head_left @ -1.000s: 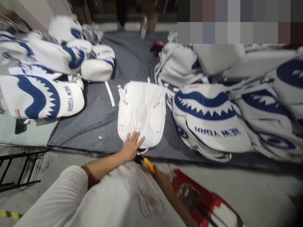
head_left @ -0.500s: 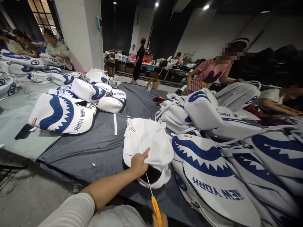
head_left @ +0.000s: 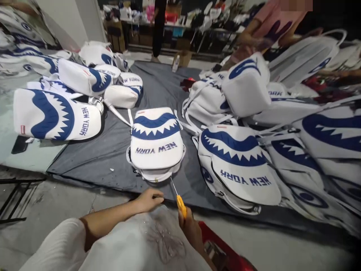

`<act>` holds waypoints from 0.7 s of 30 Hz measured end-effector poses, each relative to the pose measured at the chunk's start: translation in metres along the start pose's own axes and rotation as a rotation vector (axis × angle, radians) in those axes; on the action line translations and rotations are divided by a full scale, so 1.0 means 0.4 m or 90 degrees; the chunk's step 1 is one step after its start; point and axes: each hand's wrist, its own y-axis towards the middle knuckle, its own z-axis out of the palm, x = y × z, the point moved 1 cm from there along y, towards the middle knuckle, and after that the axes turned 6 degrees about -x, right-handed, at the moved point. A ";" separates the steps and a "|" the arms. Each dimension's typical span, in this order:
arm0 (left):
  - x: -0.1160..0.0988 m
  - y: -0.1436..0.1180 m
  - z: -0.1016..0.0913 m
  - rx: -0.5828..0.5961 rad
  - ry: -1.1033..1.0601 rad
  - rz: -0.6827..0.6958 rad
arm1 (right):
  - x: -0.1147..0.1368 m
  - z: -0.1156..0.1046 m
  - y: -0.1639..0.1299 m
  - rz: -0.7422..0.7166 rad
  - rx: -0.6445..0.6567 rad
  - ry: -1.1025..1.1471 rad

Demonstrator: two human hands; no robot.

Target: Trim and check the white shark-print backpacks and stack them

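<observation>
A white backpack [head_left: 156, 145] with a blue shark-mouth print and "NEW YORK" lettering lies front side up on the grey mat [head_left: 113, 150] before me. My left hand [head_left: 149, 198] hovers just below its near edge, fingers curled loosely and holding nothing. My right hand [head_left: 189, 229] grips a yellow-handled tool [head_left: 180, 203] with a thin metal tip that points up toward the backpack's bottom rim.
More shark backpacks are piled at the left [head_left: 56, 118] and at the right [head_left: 239, 165]. A person in a pink shirt [head_left: 267, 26] works at the far right. A black phone [head_left: 19, 145] lies at the left. A red object [head_left: 222, 250] sits near my right arm.
The backpack lay back side up, then my left hand lifted its bottom edge; now it lies print side up and my left hand has let go and drawn back.
</observation>
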 end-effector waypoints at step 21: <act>-0.239 0.379 -0.050 0.048 0.232 0.502 | 0.110 -0.138 0.172 -0.010 -0.019 0.233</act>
